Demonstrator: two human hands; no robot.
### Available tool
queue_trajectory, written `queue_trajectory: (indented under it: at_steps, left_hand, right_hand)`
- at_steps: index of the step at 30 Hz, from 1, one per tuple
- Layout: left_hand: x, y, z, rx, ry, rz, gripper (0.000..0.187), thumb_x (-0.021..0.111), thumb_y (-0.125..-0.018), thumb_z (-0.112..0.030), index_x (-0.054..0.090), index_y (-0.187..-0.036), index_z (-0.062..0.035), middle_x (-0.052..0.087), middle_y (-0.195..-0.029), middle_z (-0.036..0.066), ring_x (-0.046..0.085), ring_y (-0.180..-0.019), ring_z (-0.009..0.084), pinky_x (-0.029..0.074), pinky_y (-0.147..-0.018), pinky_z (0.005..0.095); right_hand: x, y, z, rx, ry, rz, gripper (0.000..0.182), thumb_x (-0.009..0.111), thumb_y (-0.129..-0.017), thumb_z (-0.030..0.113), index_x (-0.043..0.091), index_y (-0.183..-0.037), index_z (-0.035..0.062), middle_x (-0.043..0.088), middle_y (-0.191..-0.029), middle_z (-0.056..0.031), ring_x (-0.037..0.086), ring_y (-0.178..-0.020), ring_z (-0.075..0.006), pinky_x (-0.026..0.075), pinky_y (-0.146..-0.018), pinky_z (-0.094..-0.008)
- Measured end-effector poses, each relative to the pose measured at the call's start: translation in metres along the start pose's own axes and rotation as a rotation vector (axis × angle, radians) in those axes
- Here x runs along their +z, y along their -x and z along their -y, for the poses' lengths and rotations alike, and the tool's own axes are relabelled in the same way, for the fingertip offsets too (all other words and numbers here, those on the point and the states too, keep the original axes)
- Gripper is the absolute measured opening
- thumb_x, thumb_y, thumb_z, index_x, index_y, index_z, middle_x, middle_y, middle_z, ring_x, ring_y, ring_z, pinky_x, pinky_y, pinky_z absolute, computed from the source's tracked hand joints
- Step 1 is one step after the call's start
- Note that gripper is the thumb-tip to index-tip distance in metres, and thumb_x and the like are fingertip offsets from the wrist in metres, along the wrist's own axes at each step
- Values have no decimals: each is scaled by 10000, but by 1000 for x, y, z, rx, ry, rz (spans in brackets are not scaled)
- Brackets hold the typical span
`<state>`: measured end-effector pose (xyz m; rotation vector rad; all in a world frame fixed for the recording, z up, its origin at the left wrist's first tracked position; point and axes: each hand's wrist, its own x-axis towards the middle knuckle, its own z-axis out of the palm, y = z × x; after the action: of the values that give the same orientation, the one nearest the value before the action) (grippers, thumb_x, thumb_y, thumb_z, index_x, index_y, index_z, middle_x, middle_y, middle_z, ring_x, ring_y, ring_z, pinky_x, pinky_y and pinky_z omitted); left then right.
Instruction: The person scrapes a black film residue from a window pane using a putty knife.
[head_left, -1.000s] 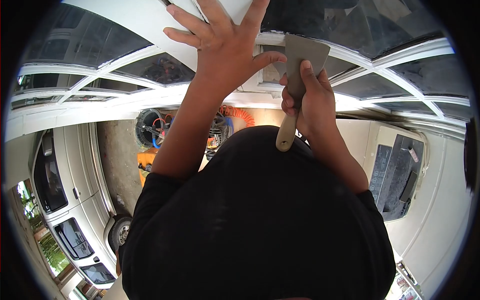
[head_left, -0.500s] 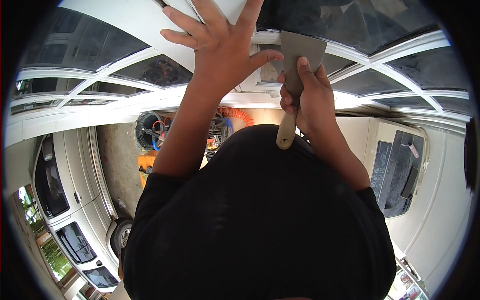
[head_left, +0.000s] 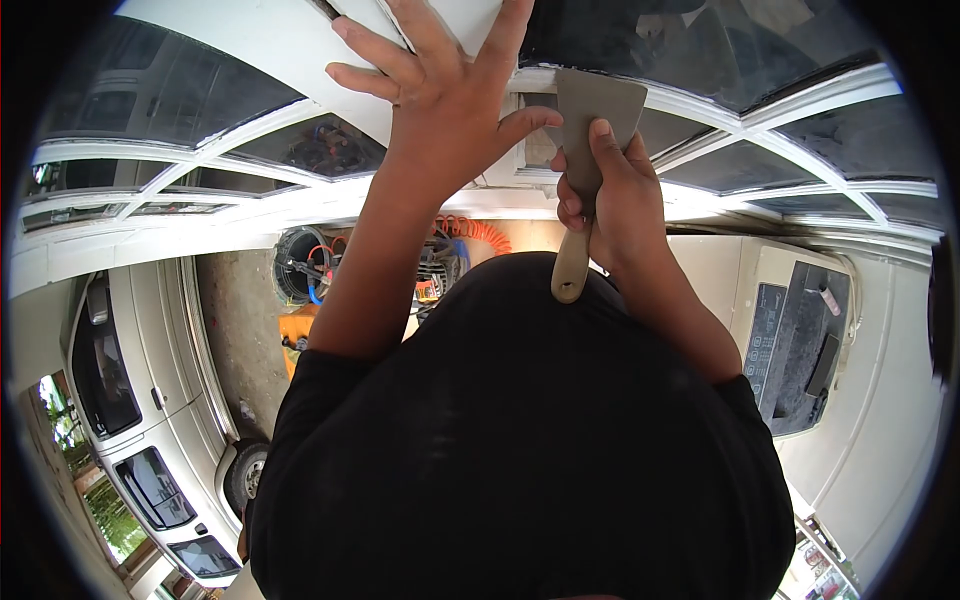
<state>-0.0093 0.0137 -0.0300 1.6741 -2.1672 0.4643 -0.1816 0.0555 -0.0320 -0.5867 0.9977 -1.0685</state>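
My right hand [head_left: 626,190] grips a putty knife [head_left: 605,108] with a wide flat blade and a beige handle. The thumb presses on the blade's face, and the handle end with its hole points down toward my body. The blade's far edge is at the white window frame [head_left: 680,103], below a dark glass pane [head_left: 700,45]; whether it touches cannot be made out. Spread out flat, my left hand [head_left: 450,75] rests on the white panel of the frame, its thumb reaching close to the blade. Nothing is held in it.
More white-framed panes [head_left: 290,150] extend to both sides. An orange coiled hose [head_left: 475,232] and a black bucket [head_left: 300,265] are on the floor behind my left arm. A washing machine [head_left: 800,340] stands at right, and a light-coloured vehicle [head_left: 150,400] at left.
The putty knife and my right hand have shifted slightly left and down. My left hand stays spread in nearly the same place.
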Motion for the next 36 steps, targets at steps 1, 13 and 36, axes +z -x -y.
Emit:
queue_trajectory:
  at_steps: [1, 13, 36]
  left_hand:
    - [-1, 0, 0, 3, 43, 6, 1010, 511, -806, -763, 178, -1546, -161, -296, -1299, 553, -280, -1205, 736, -43, -833, 857]
    - [-6, -2, 6, 69, 87, 82, 1001, 500, -853, -712, 149, -1537, -70, -285, -1277, 573, -227, -1249, 720, -25, -899, 825]
    - [-9, 1, 7, 96, 142, 79, 938, 545, -888, -619, 134, -1541, -86, -298, -1191, 613, -282, -1171, 759, -23, -832, 854]
  right_hand:
    - [0, -1, -1, 4, -3, -5, 219, 446, -1029, 325, 441, -1109, 122, 601, -810, -83, 497, -509, -138, 387, -437, -284]
    - [2, -1, -1, -3, 7, 7, 230, 458, -1025, 334, 449, -1112, 121, 599, -812, -80, 498, -511, -129, 383, -433, -272]
    - [7, -2, -2, 2, 18, 15, 244, 461, -1027, 336, 447, -1108, 106, 595, -804, -76, 492, -508, -118, 382, -428, -264]
